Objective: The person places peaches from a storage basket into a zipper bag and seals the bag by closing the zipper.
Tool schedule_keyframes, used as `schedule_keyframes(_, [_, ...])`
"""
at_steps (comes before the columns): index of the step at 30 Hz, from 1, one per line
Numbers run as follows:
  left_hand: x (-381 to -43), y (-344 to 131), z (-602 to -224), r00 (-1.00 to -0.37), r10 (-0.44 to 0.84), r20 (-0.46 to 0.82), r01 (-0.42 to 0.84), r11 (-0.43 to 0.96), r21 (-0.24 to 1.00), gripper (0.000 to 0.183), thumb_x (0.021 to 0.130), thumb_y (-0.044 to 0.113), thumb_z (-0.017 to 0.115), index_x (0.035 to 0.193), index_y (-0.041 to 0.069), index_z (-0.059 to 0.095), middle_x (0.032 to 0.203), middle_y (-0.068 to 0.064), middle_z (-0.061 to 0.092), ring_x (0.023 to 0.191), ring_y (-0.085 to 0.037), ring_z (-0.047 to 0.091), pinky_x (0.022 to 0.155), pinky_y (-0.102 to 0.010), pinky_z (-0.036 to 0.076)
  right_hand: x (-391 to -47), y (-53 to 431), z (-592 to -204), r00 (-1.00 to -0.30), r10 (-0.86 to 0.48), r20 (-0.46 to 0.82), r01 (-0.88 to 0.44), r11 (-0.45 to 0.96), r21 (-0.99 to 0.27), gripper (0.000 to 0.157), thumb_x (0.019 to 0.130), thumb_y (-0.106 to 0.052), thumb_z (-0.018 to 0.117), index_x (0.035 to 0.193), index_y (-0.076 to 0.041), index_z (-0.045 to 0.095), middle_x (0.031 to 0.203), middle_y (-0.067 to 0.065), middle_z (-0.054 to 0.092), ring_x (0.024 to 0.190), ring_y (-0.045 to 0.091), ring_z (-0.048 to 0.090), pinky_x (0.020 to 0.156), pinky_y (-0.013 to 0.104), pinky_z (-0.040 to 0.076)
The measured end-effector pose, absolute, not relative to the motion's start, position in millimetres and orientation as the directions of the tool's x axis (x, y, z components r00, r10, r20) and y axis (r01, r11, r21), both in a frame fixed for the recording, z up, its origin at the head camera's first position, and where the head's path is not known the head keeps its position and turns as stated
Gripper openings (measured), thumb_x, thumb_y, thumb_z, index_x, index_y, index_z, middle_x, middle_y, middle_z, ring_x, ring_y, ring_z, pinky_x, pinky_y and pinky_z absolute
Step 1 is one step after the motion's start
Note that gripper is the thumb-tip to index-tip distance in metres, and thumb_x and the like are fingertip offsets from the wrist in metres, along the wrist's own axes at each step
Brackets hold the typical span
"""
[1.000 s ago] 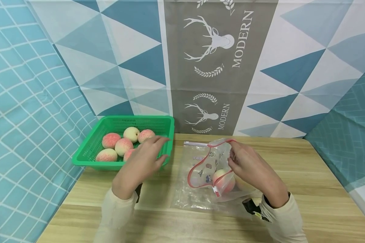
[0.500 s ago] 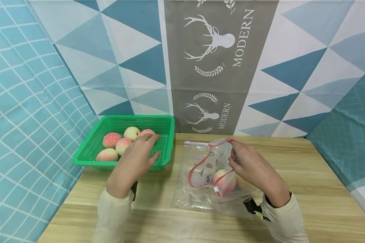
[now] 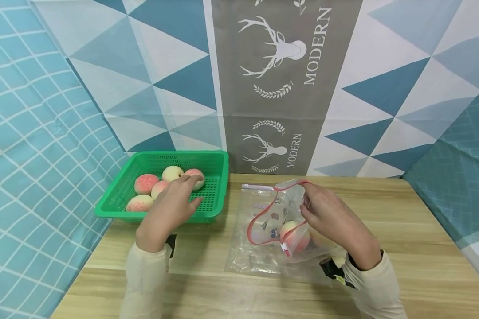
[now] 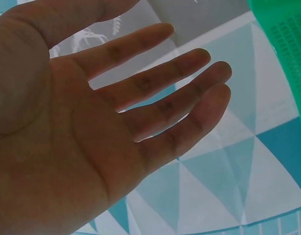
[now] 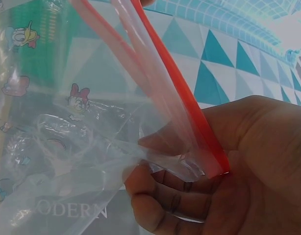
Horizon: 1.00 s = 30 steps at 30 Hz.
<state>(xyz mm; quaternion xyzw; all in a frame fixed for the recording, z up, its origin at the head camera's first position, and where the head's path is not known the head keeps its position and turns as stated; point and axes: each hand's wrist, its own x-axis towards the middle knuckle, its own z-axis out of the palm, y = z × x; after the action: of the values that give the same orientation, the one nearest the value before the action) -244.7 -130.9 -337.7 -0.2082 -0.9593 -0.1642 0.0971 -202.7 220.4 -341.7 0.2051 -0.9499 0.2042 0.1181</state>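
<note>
Pink peach (image 3: 158, 188), partly behind left hand (image 3: 169, 211)

The head view looks down across the desk (image 3: 239, 294) to its far edge; wrist views face very closely the left hand (image 4: 106, 117) and right hand (image 5: 238, 188); all share the patterned backdrop (image 3: 263, 102).

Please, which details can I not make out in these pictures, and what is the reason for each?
- Head view: the full number of peaches in the green basket; the left hand covers part of it.
- Head view: everything inside the red-edged bag; the right hand and cloudy plastic obscure it.
- Head view: purple lettering on the flat bag; too small and blurred.
- Left wrist view: most of the basket; the right edge cuts it off.
</note>
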Motion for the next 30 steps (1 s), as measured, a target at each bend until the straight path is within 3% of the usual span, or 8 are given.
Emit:
schedule_keyframes(4, [-251.9,-136.3,-341.6,-0.914,0.351,0.204,0.399,0.871,0.287,0.051,0.090,0.012,0.073,0.137,0.001,0.054,0.134,-0.020,0.057,0.105,-0.033,0.065,0.080,-0.050,0.055,-203.5,222.0,-341.8,-0.891,-0.338,0.302,-0.433,0.833,-0.344,0.009,0.088,0.001,0.062,0.094,-0.001,0.056,0.069,-0.001,0.050,0.059,0.011,0.046,0.054,0.026,0.043])
schedule_keyframes(10, [-266.6,-139.6,-348.9,-0.920,0.370,0.133,0.393,0.864,0.314,0.051,0.092,0.012,0.071,0.138,0.000,0.053,0.138,-0.019,0.056,0.119,-0.035,0.058,0.093,-0.051,0.051,-204.5,223.3,-342.4,-0.893,-0.333,0.304,-0.430,0.831,-0.354,0.012,0.087,0.001,0.061,0.098,0.000,0.057,0.070,-0.001,0.053,0.059,0.011,0.047,0.055,0.027,0.044])
schedule_keyframes(18, [-282.8,-150.5,-363.3,-0.936,0.350,0.033,0.339,0.874,0.347,0.048,0.095,0.012,0.067,0.138,-0.002,0.052,0.137,-0.023,0.055,0.122,-0.038,0.056,0.096,-0.054,0.048,-206.2,222.4,-343.5,-0.893,-0.334,0.303,-0.432,0.824,-0.367,0.010,0.088,0.002,0.061,0.097,-0.001,0.056,0.068,-0.001,0.049,0.057,0.011,0.045,0.053,0.026,0.042])
schedule_keyframes(20, [-286.8,-153.7,-368.1,-0.939,0.345,0.009,0.326,0.879,0.348,0.047,0.095,0.011,0.066,0.137,-0.002,0.052,0.135,-0.023,0.056,0.119,-0.038,0.057,0.095,-0.053,0.049,-206.4,222.1,-343.4,-0.893,-0.334,0.301,-0.432,0.822,-0.370,0.010,0.088,0.002,0.061,0.097,0.000,0.056,0.068,-0.001,0.049,0.057,0.011,0.044,0.053,0.026,0.041])
schedule_keyframes(24, [-294.1,-158.5,-377.9,-0.946,0.318,-0.066,0.275,0.892,0.358,0.047,0.095,0.010,0.065,0.138,-0.002,0.051,0.118,-0.021,0.064,0.097,-0.029,0.063,0.083,-0.046,0.052,-206.1,222.4,-343.4,-0.894,-0.333,0.300,-0.431,0.824,-0.368,0.010,0.088,0.001,0.061,0.097,0.000,0.056,0.068,-0.001,0.049,0.058,0.012,0.044,0.053,0.026,0.041])
schedule_keyframes(27, [-302.7,-160.8,-388.1,-0.952,0.297,-0.078,0.253,0.904,0.346,0.042,0.092,0.004,0.062,0.133,-0.002,0.056,0.113,-0.021,0.065,0.085,-0.027,0.058,0.073,-0.042,0.048,-205.8,222.9,-343.2,-0.893,-0.334,0.302,-0.432,0.826,-0.363,0.010,0.088,0.001,0.061,0.096,-0.001,0.056,0.068,-0.001,0.049,0.058,0.012,0.044,0.053,0.027,0.040])
schedule_keyframes(30, [-316.3,-161.8,-404.1,-0.960,0.278,-0.027,0.256,0.912,0.319,0.036,0.088,0.000,0.060,0.124,-0.002,0.063,0.116,-0.022,0.065,0.096,-0.038,0.054,0.076,-0.049,0.046,-205.3,223.6,-342.8,-0.892,-0.334,0.303,-0.432,0.827,-0.359,0.009,0.088,0.002,0.060,0.095,-0.001,0.056,0.068,-0.002,0.049,0.058,0.011,0.044,0.054,0.027,0.040])
